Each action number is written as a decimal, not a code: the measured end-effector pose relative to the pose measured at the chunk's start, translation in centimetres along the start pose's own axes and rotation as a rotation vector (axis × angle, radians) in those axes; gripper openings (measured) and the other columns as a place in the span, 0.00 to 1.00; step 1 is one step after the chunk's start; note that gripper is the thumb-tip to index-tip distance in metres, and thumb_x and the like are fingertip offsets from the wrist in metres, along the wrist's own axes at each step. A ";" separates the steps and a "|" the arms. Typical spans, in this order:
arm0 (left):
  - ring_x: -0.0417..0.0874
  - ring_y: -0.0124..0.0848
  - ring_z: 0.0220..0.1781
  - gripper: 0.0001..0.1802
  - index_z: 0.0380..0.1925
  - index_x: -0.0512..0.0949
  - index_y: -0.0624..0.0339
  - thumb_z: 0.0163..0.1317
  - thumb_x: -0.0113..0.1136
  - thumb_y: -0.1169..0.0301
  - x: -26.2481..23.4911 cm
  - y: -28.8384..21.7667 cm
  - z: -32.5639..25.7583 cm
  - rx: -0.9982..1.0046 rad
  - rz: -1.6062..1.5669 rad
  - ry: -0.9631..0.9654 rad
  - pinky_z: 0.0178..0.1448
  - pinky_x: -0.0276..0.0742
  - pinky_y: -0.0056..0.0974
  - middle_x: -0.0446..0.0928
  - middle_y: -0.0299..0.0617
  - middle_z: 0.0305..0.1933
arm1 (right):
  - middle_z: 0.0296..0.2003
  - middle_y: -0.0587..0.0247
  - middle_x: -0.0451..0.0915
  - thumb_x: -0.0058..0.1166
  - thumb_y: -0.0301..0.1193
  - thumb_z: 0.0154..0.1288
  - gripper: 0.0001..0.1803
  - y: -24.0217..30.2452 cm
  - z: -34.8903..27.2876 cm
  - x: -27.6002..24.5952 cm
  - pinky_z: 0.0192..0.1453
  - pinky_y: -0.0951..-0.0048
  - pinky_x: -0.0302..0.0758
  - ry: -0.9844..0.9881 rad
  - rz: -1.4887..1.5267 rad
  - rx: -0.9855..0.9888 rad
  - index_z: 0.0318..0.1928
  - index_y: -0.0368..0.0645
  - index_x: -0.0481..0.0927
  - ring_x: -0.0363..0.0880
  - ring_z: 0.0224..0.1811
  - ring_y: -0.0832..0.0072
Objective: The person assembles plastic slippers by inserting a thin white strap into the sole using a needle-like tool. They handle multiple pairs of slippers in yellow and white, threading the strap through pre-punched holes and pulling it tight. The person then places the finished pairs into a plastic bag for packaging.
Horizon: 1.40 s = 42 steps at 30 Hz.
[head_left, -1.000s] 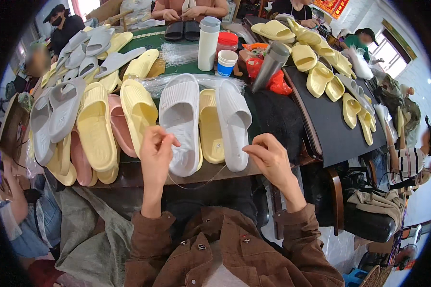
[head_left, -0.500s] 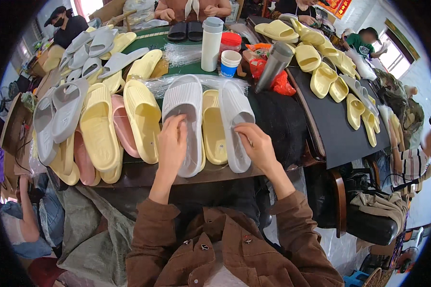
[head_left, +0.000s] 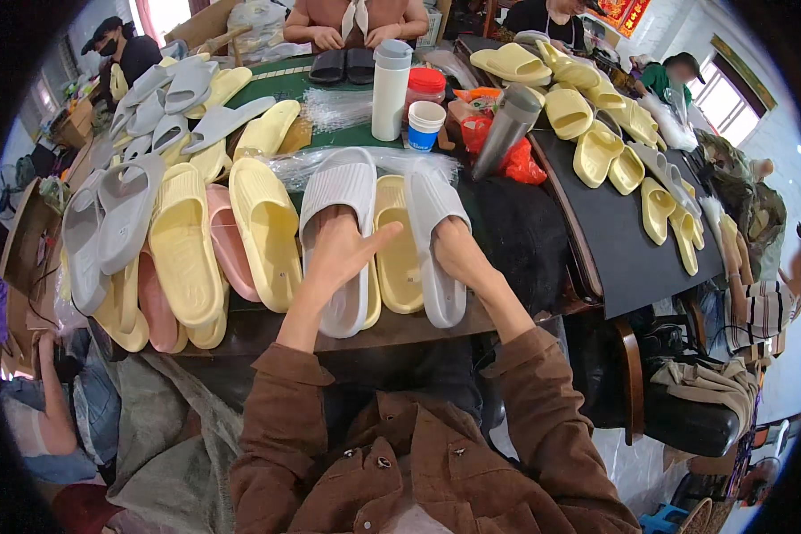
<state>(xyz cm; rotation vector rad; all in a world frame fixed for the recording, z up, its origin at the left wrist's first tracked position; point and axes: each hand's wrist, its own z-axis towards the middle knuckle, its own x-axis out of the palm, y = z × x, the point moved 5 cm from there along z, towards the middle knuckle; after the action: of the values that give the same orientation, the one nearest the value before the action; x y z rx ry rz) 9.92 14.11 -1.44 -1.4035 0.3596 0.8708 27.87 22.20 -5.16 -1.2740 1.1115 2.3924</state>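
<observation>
Two light grey slippers lie near the table's front edge, toes away from me. My left hand (head_left: 340, 251) reaches under the strap of the left grey slipper (head_left: 340, 182); its fingers are hidden inside and its thumb is stretched out to the right. Inside the right grey slipper (head_left: 437, 198) is my right hand (head_left: 461, 253), its fingertips out of sight under the strap. A yellow slipper (head_left: 400, 289) lies between the two grey ones. Just left of my left hand is another yellow slipper (head_left: 267, 227), beside a pink slipper (head_left: 232, 254).
More grey and yellow slippers (head_left: 185, 254) are piled on the left. Behind the grey pair stand a white bottle (head_left: 390, 98), a paper cup (head_left: 425, 129) and a steel tumbler (head_left: 507, 133), near clear plastic bags (head_left: 338, 105). A black side table (head_left: 618, 240) holds several yellow slippers. Co-workers sit around.
Both hands have pushed forward into the grey slippers, so the fingers went under the straps. My left thumb has spread outward. A pinch of the right fingers is no longer visible.
</observation>
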 end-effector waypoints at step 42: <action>0.69 0.54 0.61 0.33 0.50 0.70 0.74 0.48 0.66 0.63 4.5 -1.9 -2.7 0.192 0.356 -0.312 0.66 0.60 0.54 0.70 0.60 0.55 | 0.29 0.46 0.76 0.46 0.29 0.67 0.13 5.1 -1.2 0.2 0.38 0.62 0.70 0.035 0.356 -0.057 0.33 0.29 0.75 0.75 0.34 0.60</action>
<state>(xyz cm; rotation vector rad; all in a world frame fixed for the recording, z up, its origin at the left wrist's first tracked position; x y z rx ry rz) 14.92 13.15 -3.71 -1.0202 0.4475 1.2924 25.96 17.85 -3.04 -1.2260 1.3918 2.6792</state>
